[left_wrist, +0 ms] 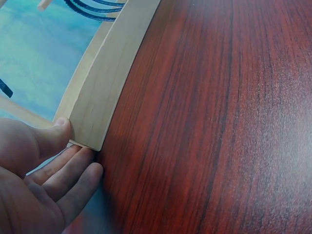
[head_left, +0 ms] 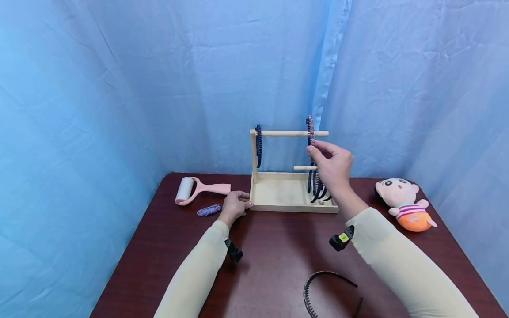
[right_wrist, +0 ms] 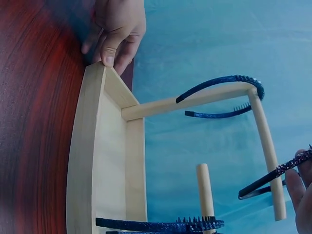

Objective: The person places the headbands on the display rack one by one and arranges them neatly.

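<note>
A wooden headband rack (head_left: pixel 274 207) has a tray base, a long upper bar (head_left: pixel 282 133) and a short lower bar (head_left: pixel 303 168). My right hand (head_left: pixel 334 165) pinches a beaded headband (head_left: pixel 311 126), which straddles the upper bar near its free end. At the tray's front left corner, my left hand (head_left: pixel 236 205) holds on, thumb at the rim and fingers against the side, as the left wrist view shows. One dark toothed headband (head_left: pixel 259 145) hangs by the upright post. Several dark headbands (right_wrist: pixel 156 225) hang on the lower bar, partly hidden by my right hand in the head view.
Near the table's front lies another dark headband (head_left: pixel 307 291). To the left are a pink-handled roller (head_left: pixel 210 188) and a bundle of purple cord (head_left: pixel 208 210). A plush doll (head_left: pixel 409 207) lies at the right. Blue curtains (head_left: pixel 238 66) stand behind the table (head_left: pixel 270 251).
</note>
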A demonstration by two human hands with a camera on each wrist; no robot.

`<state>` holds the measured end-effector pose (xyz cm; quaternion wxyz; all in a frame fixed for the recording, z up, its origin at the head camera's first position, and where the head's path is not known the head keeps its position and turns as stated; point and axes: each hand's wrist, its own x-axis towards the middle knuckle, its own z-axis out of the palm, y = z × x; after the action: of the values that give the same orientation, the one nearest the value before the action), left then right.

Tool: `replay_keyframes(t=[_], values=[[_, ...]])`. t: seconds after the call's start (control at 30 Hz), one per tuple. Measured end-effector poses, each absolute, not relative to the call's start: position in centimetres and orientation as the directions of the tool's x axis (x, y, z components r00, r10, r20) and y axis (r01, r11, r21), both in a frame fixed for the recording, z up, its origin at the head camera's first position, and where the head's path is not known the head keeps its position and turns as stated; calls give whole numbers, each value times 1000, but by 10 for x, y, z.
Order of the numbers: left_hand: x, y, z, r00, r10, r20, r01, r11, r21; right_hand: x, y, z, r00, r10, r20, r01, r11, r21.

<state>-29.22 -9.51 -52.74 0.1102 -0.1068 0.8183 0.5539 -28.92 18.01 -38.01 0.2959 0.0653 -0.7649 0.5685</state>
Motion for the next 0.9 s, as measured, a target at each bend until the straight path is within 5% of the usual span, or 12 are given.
replay_keyframes(t=[0.4, 0.9], values=[[-294, -91, -528, -952, -43, -303, -297, 361, 884, -302, 202, -381, -873, 228, 431, -399, 173, -901], [-293, -88, -527, -956, -48, -288, -284, 376, 882, -300, 161, -385, -880, 103, 463, -384, 419, -823]])
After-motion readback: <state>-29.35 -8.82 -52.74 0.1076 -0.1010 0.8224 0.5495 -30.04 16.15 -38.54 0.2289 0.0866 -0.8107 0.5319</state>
